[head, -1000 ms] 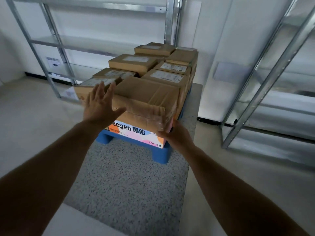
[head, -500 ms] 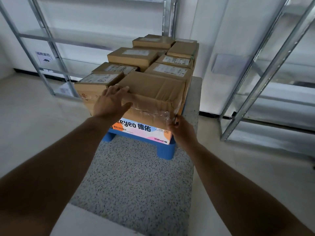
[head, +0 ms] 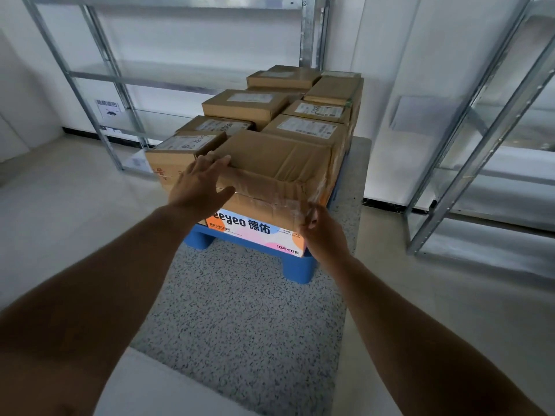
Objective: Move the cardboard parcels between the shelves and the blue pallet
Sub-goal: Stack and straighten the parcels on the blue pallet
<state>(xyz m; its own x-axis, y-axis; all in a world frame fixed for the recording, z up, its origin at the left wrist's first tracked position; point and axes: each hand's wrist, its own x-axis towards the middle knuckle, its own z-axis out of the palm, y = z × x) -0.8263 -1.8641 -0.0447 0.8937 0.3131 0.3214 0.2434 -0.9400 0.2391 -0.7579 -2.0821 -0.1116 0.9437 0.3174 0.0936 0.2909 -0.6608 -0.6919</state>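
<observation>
Several cardboard parcels are stacked on the blue pallet (head: 297, 267) in the middle of the floor. The nearest is a taped brown parcel (head: 282, 163) lying on a colourful printed box (head: 258, 231). My left hand (head: 199, 183) lies with straight fingers against that parcel's near left corner. My right hand (head: 319, 231) holds its lower right corner, fingers curled under the taped edge. More parcels with white labels (head: 244, 105) sit behind it.
A metal shelf rack (head: 99, 76) stands behind and left of the pallet, another metal rack (head: 480, 130) to the right; their visible shelves hold no parcels. The pallet stands on a speckled grey mat (head: 246, 325). Pale floor lies on both sides.
My left hand dropped from raised in the air onto the parcel's left corner. My right hand shifted up to the lower right corner. The view moved closer.
</observation>
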